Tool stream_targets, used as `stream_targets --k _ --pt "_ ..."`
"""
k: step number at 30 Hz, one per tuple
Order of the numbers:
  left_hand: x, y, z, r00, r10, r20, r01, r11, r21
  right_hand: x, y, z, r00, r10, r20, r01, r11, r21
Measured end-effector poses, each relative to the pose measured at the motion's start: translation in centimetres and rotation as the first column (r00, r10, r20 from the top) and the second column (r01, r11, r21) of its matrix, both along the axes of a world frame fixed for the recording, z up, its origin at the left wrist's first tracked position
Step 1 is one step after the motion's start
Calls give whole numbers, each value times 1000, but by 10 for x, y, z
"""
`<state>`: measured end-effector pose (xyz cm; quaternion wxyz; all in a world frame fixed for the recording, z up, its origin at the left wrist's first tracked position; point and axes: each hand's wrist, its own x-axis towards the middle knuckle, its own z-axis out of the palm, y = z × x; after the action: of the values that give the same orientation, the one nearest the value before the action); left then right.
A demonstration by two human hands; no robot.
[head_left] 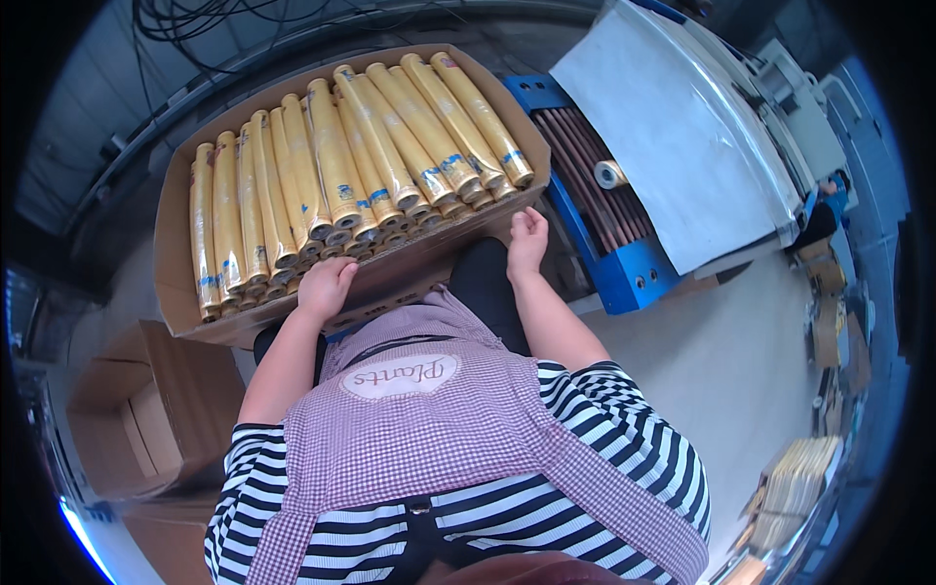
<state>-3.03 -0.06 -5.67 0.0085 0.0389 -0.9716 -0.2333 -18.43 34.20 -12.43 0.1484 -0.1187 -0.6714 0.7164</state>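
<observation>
Left hand (327, 286), grip unclear, and loose, empty right hand (527, 241) are best evenly bracing the oblong brown cardboard box's (409, 270) six-o'clock wall.

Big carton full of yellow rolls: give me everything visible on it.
The carton is brown, looks like corrugated cardboard, and is roughly rectangular with dark printing on its front wall. It's open-topped and packed with layered yellow rolls, their ends facing the person. It sits in front of the person, left of a blue frame. The left hand overlaps its front edge; the right hand is by the front right corner, contact unclear. Its support is hidden.
</observation>
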Motion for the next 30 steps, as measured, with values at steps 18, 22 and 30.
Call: stream_targets --k 18,22,30 --pt "-9 5 3 1000 0 -26 -1 999 -42 -66 98 38 999 36 32 10 502 -865" --pt "-10 8 6 1000 10 -12 -11 998 -63 -97 99 47 1000 -25 -10 4 486 -874" --pt "-8 3 3 1000 16 10 -16 1000 -27 52 12 75 952 291 94 -102 592 -799"
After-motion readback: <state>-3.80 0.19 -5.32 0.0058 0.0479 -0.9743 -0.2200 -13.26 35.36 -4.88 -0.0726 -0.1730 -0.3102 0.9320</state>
